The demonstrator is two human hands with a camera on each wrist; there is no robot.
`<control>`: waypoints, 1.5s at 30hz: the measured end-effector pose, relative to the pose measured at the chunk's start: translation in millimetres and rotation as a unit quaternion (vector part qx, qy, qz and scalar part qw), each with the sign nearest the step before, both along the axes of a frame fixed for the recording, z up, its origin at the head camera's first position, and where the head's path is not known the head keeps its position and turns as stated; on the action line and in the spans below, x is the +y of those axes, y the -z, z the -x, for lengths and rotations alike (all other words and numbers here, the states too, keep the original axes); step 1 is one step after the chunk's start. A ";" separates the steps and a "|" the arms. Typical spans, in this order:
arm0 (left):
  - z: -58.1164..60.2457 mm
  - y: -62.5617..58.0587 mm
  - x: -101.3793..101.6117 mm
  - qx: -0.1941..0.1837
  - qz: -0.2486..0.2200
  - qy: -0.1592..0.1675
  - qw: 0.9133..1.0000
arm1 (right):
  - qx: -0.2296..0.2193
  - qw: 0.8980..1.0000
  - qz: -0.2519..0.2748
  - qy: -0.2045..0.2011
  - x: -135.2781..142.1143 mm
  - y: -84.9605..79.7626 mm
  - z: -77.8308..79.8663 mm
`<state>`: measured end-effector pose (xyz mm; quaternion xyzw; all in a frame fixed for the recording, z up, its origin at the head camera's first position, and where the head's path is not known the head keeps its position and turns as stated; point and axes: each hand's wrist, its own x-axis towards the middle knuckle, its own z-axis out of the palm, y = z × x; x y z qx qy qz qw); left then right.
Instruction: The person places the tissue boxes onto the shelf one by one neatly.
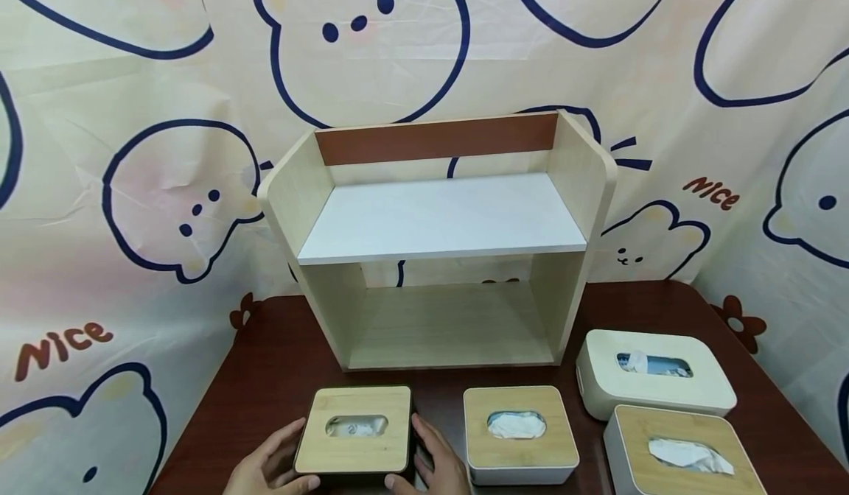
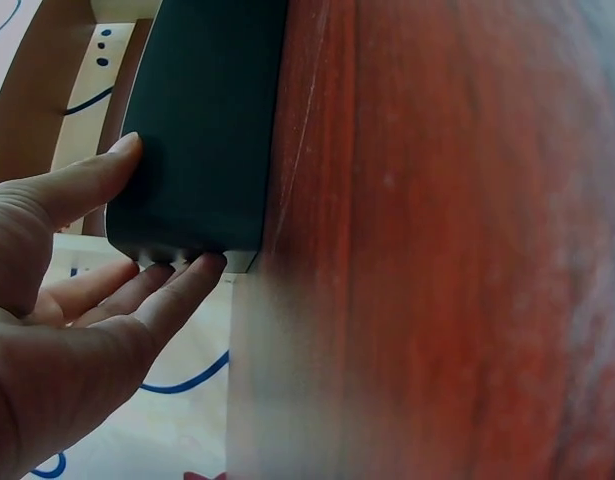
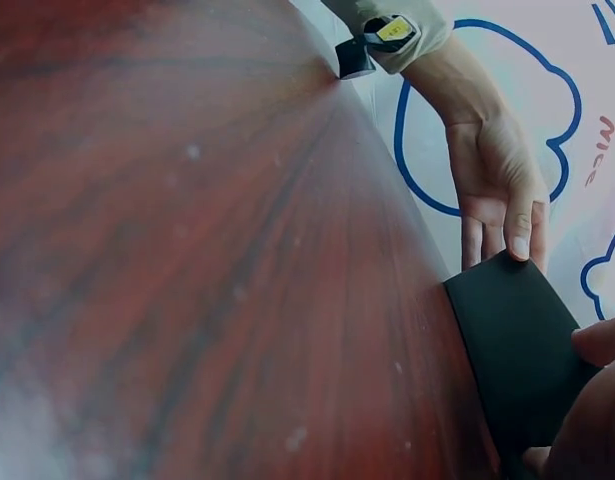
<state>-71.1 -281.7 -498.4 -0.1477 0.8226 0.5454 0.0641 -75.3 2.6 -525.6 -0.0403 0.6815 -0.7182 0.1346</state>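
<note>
Both hands hold a black tissue box with a light wooden lid [image 1: 354, 429] at the front of the table. My left hand [image 1: 275, 462] grips its left side, thumb on the front face and fingers along the side, as the left wrist view shows with the dark box [image 2: 202, 130]. At the opposite side my right hand [image 1: 434, 458] grips it, thumb at the front corner. Through the lid's oval slot some white tissue shows. In the right wrist view the black front face [image 3: 517, 345] lies between the left hand [image 3: 497, 190] and the right hand [image 3: 597, 400].
Behind the box stands a two-level wooden shelf [image 1: 438, 325] with a white upper board [image 1: 444, 215]. To the right are two white tissue boxes with wooden lids [image 1: 520, 462] [image 1: 663, 473] and an all-white tissue box [image 1: 653, 392]. A patterned curtain hangs behind the dark red table [image 1: 252, 377].
</note>
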 end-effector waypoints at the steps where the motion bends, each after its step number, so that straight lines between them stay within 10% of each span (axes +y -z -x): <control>1: 0.1 0.7 -0.7 -0.001 0.001 0.001 1.000 | 0.002 1.000 0.000 0.000 -0.2 0.1 0.0; 23: 8.4 -13.6 9.5 0.027 0.021 0.030 0.999 | 0.007 0.999 0.043 0.011 0.4 0.1 4.1; 45: 46.4 -35.6 46.2 0.126 -0.036 0.068 0.989 | 0.100 0.990 -0.006 0.098 20.5 -23.8 35.6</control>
